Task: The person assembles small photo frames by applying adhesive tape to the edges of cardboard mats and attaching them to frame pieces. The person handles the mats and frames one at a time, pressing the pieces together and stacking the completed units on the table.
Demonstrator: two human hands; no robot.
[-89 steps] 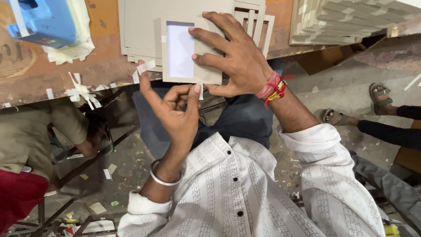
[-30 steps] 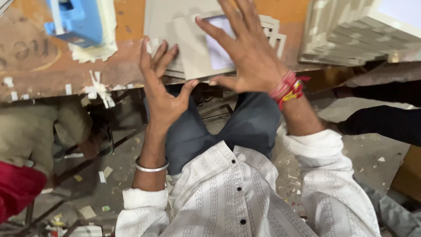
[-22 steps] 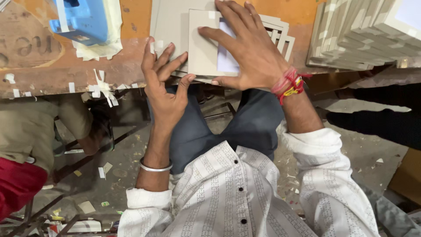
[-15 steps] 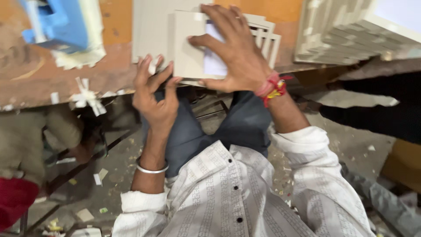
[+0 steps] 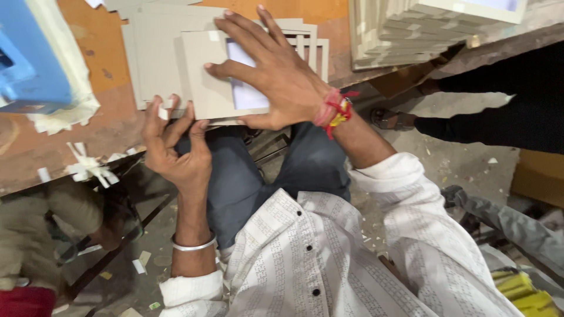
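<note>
My right hand (image 5: 276,73), with a red thread at the wrist, lies spread on a grey cardboard frame (image 5: 202,88) with a pale window (image 5: 244,94). Its thumb runs along the frame's near edge, which overhangs the table edge. That frame rests on a larger grey board (image 5: 155,53). My left hand (image 5: 176,149), wearing a silver bangle, is raised palm towards me. Its fingertips touch the frame's near left corner, and a small white scrap sits at the index fingertip.
A blue box (image 5: 29,58) on white sheets stands at the far left of the orange table (image 5: 76,123). A stack of grey frames (image 5: 411,32) is at the far right. White tape strips (image 5: 88,164) stick to the table edge. Another person's dark-clothed leg (image 5: 499,111) and sandal (image 5: 390,119) are at right.
My left hand has risen from below the table edge to the frame's near left corner. My right hand has stayed pressed on the frame, which shifted slightly.
</note>
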